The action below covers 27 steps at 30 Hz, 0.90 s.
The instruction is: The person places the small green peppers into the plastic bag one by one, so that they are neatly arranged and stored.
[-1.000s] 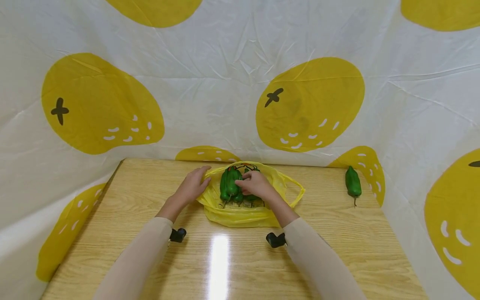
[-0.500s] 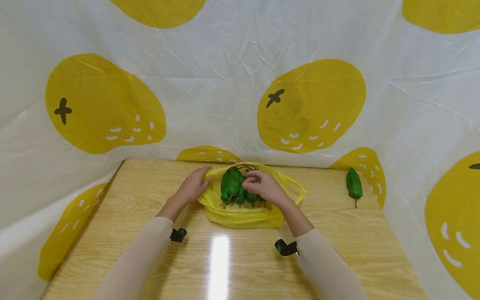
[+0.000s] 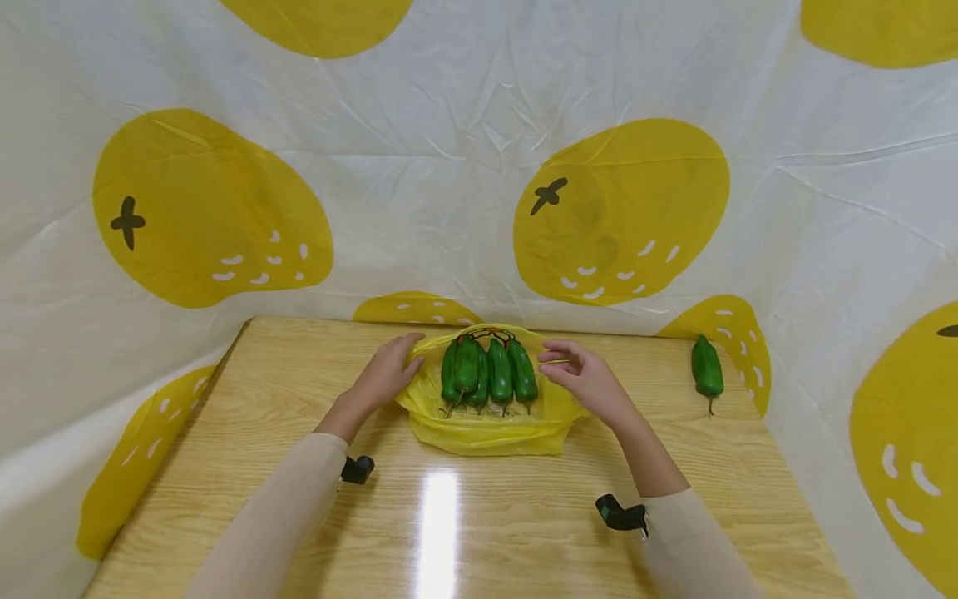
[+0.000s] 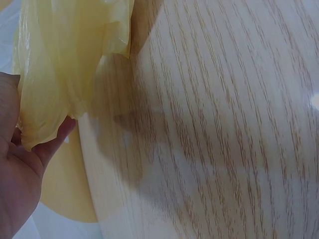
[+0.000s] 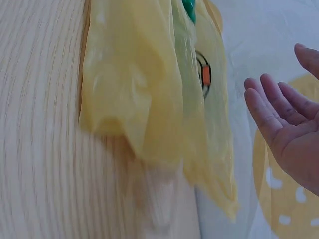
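In the head view, a yellow plastic bag [image 3: 486, 437] lies spread at the back of the table with its mouth open. Several green peppers [image 3: 501, 372] lie side by side inside, thin stems towards me. My left hand [image 3: 382, 373] holds the bag's left edge; in the left wrist view the film [image 4: 55, 59] passes between thumb and fingers. My right hand [image 3: 587, 383] hovers over the bag's right side, holding nothing. Its relaxed fingers [image 5: 271, 114] are apart from the bag in the right wrist view. A single green pepper [image 3: 707, 367] lies further right.
The wooden table [image 3: 337, 532] ends at the back against a white sheet [image 3: 434, 208] printed with yellow fruit. The sheet also hangs along both sides. Black wrist cameras stick out under my sleeves [image 3: 262, 524].
My right hand has let go inside the bag and moved right, off the peppers, uncovering the right-hand ones. My left hand has stayed at the bag's left edge.
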{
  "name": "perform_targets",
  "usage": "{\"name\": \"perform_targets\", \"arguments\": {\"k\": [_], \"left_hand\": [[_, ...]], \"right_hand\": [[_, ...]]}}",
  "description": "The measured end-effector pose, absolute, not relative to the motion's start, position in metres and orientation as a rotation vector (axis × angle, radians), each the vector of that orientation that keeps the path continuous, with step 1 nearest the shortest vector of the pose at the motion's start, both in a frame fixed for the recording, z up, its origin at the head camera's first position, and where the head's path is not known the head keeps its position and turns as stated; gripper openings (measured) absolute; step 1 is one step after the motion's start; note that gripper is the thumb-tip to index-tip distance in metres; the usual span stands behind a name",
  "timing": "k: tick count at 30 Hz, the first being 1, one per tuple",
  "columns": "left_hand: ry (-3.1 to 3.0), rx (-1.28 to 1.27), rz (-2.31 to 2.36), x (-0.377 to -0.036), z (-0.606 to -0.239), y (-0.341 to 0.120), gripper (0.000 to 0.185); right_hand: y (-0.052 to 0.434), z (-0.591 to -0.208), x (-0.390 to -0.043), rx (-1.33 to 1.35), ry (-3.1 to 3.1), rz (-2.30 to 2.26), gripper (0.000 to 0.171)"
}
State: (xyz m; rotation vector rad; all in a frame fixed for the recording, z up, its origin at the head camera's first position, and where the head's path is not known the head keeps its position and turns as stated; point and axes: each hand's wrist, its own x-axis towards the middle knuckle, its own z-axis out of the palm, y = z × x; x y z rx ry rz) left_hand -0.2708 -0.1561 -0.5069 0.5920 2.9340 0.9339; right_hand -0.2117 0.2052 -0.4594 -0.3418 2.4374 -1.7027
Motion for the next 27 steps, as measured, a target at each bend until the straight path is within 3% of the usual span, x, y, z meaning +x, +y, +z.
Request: {"name": "perform_targets", "arguments": {"k": [17, 23, 27], "left_hand": [[2.942, 0.578, 0.939, -0.270, -0.509, -0.158, 0.050], [2.950, 0.597, 0.942, -0.270, -0.510, -0.159, 0.050], [2.958, 0.594, 0.951, -0.270, -0.511, -0.159, 0.050]], "right_hand": [[0.320, -0.469, -0.212, -0.063, 2.700, -1.856, 0.062], [0.366, -0.474, -0.216, 0.138, 2.854, -1.730, 0.058], [0.388, -0.477, -0.215, 0.267, 2.861, -1.614, 0.068]]}}
